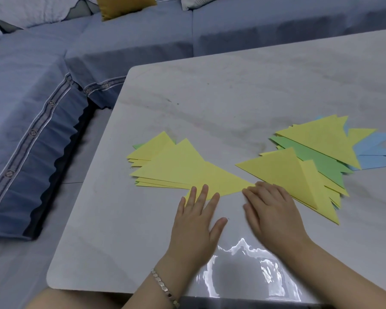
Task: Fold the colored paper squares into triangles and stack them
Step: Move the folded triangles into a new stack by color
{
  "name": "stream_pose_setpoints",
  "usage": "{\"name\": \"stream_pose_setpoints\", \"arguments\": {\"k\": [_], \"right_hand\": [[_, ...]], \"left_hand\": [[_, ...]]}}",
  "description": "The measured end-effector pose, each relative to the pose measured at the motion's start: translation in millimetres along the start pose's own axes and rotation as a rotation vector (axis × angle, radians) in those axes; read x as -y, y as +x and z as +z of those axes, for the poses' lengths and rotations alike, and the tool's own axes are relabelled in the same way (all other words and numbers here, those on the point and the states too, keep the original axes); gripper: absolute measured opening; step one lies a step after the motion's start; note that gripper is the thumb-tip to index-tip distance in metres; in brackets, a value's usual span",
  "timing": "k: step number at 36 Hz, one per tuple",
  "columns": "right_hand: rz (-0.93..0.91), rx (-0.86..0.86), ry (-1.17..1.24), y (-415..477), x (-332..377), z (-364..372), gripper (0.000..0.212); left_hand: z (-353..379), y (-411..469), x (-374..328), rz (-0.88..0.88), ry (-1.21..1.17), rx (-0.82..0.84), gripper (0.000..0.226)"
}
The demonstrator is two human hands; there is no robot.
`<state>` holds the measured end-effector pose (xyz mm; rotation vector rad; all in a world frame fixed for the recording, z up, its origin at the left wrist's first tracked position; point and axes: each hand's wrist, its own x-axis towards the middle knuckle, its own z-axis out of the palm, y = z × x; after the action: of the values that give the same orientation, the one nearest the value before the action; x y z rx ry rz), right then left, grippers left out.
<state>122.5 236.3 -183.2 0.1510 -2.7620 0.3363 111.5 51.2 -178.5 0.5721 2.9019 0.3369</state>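
A yellow folded triangle (218, 181) lies on the table in front of me. My left hand (198, 221) lies flat with straight fingers, its fingertips on the triangle's near edge. My right hand (270, 210) rests flat beside it, fingertips touching the triangle's right corner. Behind the triangle on the left is a stack of yellow folded triangles (165, 161) with a bit of green showing at its far left. To the right lies a spread pile of yellow, green and blue papers (316, 152), with a yellow triangle (283, 170) on its near side.
The pale marble table (210, 97) has a rounded left corner and a glossy glare patch near my wrists. A blue sofa (54, 74) with cushions wraps round the table's left and far sides. A bracelet sits on my left wrist.
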Motion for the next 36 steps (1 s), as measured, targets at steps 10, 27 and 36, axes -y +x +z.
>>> {"name": "stream_pose_setpoints", "arguments": {"k": [10,27,36], "right_hand": [[0.065,-0.010,0.028,-2,-1,0,0.043],[0.079,0.010,0.013,-2,-1,2,0.040],[0.065,-0.030,0.020,-3,-2,3,0.039]], "left_hand": [[-1,13,-38,0.144,0.001,0.040,0.056],[-12,5,-24,0.206,-0.063,-0.065,0.043],[-24,-19,0,-0.062,-0.233,-0.167,0.035]]}}
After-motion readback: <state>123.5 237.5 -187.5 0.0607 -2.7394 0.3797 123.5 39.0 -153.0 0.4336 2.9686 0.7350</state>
